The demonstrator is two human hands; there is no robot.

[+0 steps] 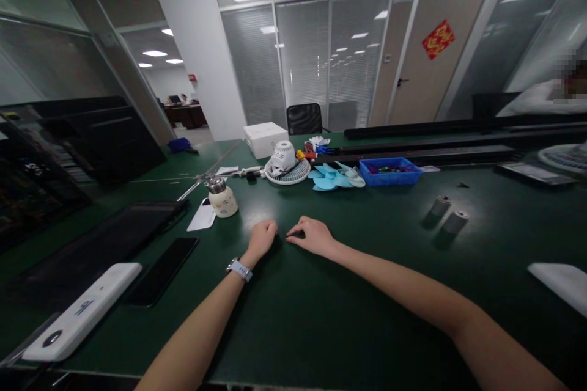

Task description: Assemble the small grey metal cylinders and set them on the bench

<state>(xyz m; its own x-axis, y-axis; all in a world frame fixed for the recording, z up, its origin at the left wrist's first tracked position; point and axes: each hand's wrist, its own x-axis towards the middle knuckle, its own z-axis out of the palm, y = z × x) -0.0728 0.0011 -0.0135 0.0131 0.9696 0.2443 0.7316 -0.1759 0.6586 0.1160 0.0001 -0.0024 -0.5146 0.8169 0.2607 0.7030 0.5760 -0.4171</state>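
Bottle (223, 200) stands on the worktop (353, 330) beyond my left hand (263, 237), a loose fist, while my right hand (314, 236) nearly pinches, whether on anything I cannot tell: seemingly a pause, any reach needing both uncurled.

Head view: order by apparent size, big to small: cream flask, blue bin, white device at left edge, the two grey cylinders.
1. White device
2. Blue bin
3. Cream flask
4. Grey cylinders: near alike; one sits closer, so unranked between themselves.

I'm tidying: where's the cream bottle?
In the head view, the cream bottle stands left of centre on the green table, by a white card, beyond the left hand.
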